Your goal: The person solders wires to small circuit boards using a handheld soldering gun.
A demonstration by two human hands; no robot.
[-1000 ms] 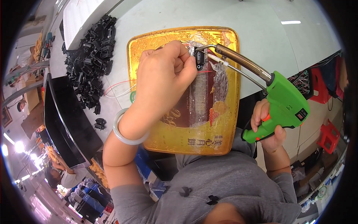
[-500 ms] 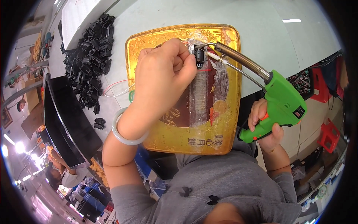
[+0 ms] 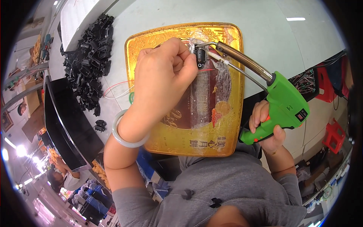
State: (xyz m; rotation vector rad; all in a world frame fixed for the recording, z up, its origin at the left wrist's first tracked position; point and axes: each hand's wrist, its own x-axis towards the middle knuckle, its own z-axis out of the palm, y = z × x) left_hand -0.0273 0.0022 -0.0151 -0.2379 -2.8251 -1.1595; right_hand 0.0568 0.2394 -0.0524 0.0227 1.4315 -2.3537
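Left hand (image 3: 160, 70): grip curled in, thumb and fingertips close together at the left side of a small black part (image 3: 200, 56); contact point hidden, can't tell what it's clamped on, if anything. Right hand (image 3: 273, 142): grip closed round the handle of a green soldering gun (image 3: 288, 104), thumb at the lower side, gun aimed left. Bent metal tip (image 3: 207, 44) sits at the top end of the black part, can't tell if touching; thin white-ended feed tube (image 3: 218, 58) points at the part's right side. Part is on the upper middle of a gold tin lid (image 3: 181, 143), lid partly on the counter (image 3: 261, 26), near end over the lap. Red and white wires (image 3: 109, 94) loop out left of the wrist. White bangle (image 3: 130, 143) on left forearm. Further left: heap of similar black parts (image 3: 89, 60), a couple loose below it, white block (image 3: 81, 22) above, dark panel (image 3: 66, 125) lower left. Far right, red stools (image 3: 334, 136) on the floor
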